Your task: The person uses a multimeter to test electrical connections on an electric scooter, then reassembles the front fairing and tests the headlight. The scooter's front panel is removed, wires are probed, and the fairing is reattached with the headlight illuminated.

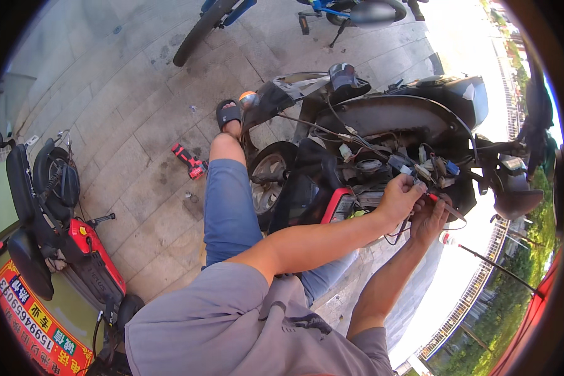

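head view: left hand [400, 199] pinches loose wires beside the black scooter's open body [382, 119]; right hand [430, 219] grips a red-handled probe [433, 197]. a slip could short contacts.

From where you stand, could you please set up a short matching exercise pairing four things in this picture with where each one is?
Things:
1. red power tool
2. left hand
3. black sandal
4. blue bicycle

Places:
A. at the top edge of the view
B. lying on the paving, left of the knee
C. on the foot beside the scooter's front wheel
D. among the scooter's exposed wires

Pairs: 1-B, 2-D, 3-C, 4-A
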`<act>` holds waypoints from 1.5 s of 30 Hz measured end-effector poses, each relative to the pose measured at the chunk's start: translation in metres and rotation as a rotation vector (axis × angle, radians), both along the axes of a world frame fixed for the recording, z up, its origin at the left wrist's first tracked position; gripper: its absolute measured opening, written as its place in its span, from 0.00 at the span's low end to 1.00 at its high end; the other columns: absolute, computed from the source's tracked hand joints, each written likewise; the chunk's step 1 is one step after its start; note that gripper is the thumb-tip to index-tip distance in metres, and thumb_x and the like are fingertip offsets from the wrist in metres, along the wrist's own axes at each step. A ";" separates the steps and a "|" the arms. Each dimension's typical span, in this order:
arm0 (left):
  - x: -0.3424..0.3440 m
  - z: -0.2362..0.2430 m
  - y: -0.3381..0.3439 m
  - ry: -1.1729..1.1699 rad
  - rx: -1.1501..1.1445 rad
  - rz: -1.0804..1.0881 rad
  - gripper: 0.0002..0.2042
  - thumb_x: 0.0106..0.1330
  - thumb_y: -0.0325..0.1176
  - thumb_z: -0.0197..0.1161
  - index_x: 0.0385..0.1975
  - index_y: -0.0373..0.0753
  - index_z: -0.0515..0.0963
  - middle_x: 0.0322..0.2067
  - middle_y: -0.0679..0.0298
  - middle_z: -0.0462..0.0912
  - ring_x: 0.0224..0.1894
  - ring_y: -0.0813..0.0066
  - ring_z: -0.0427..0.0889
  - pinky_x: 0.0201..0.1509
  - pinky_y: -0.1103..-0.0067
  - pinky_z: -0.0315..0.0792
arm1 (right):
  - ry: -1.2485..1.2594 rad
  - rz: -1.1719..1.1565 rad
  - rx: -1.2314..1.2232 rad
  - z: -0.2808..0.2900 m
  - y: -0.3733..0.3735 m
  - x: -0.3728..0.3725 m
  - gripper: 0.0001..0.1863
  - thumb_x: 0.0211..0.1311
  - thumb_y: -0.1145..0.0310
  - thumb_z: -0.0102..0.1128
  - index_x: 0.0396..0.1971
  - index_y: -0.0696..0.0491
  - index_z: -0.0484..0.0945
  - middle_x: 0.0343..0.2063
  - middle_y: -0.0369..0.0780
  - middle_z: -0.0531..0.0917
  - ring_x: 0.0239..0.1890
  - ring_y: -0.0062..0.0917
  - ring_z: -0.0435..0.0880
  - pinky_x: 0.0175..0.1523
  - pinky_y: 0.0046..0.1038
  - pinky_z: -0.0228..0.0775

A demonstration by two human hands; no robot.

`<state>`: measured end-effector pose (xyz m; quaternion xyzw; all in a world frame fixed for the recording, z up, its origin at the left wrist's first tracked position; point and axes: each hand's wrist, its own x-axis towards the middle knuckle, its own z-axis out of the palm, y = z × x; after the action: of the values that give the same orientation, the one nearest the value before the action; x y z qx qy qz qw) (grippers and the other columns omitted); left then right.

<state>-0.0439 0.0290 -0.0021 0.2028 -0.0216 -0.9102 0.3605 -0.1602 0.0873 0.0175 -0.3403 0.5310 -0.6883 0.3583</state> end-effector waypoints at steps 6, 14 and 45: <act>0.002 0.002 -0.001 -0.003 -0.025 0.030 0.06 0.66 0.32 0.58 0.32 0.37 0.72 0.29 0.65 0.79 0.28 0.78 0.79 0.30 0.83 0.75 | 0.024 0.026 -0.046 -0.003 -0.006 0.001 0.11 0.66 0.65 0.55 0.44 0.52 0.69 0.35 0.41 0.80 0.36 0.28 0.80 0.38 0.26 0.74; 0.006 0.003 -0.002 0.002 -0.088 0.009 0.07 0.67 0.34 0.57 0.35 0.38 0.71 0.30 0.60 0.80 0.29 0.71 0.81 0.32 0.79 0.77 | -0.056 -0.009 -0.063 -0.008 -0.011 0.003 0.07 0.65 0.69 0.56 0.41 0.52 0.72 0.34 0.36 0.79 0.34 0.19 0.78 0.39 0.20 0.72; 0.001 0.010 -0.009 -0.258 -0.141 -0.002 0.10 0.68 0.37 0.54 0.38 0.35 0.70 0.35 0.57 0.76 0.35 0.65 0.77 0.36 0.76 0.77 | 0.082 -0.047 -0.087 0.004 -0.012 0.012 0.07 0.61 0.71 0.58 0.37 0.57 0.76 0.30 0.36 0.80 0.34 0.18 0.77 0.41 0.21 0.69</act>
<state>-0.0424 0.0201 0.0079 0.2923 -0.1319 -0.8732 0.3670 -0.1480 0.0754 0.0218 -0.3709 0.5226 -0.7045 0.3049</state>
